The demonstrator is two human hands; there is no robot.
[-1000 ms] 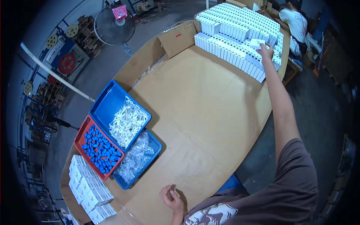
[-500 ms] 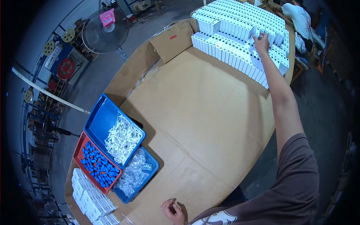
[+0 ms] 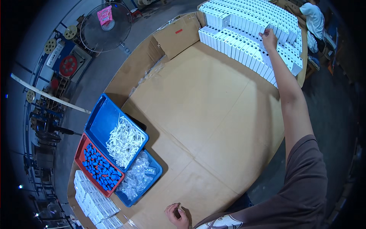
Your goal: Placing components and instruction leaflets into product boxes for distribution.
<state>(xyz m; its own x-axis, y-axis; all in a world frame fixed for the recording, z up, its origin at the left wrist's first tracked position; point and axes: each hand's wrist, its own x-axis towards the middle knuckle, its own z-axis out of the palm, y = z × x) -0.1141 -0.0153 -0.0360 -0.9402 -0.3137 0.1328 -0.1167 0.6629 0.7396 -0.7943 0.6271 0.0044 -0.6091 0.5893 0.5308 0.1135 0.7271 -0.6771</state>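
Observation:
My right arm reaches to the far right, where small white boxes (image 3: 238, 42) stand upright in tight rows, a higher tier behind a lower front one. At the step between the tiers, my right hand (image 3: 270, 40) has its thumb and fingers closed at the top of a white box; the fingers partly cover it. My left hand (image 3: 178, 216) rests at the near edge of the cardboard-covered table (image 3: 198, 110). Its fingers curl loosely, with a gap to the thumb and nothing held.
On the left are a blue tray (image 3: 100, 114) of white plastic pieces, a red tray (image 3: 81, 150) of small blue parts, and another blue tray (image 3: 157, 176) with clear plastic bags. White cartons (image 3: 91, 202) lie nearby. A fan (image 3: 106, 34) stands beyond the cardboard wall (image 3: 129, 76); another person (image 3: 314, 21) is far right.
The view has shifted slightly, so the boxes sit a little further right in the picture. My right hand remains at the boxes, and my left hand keeps its loose curl on the table.

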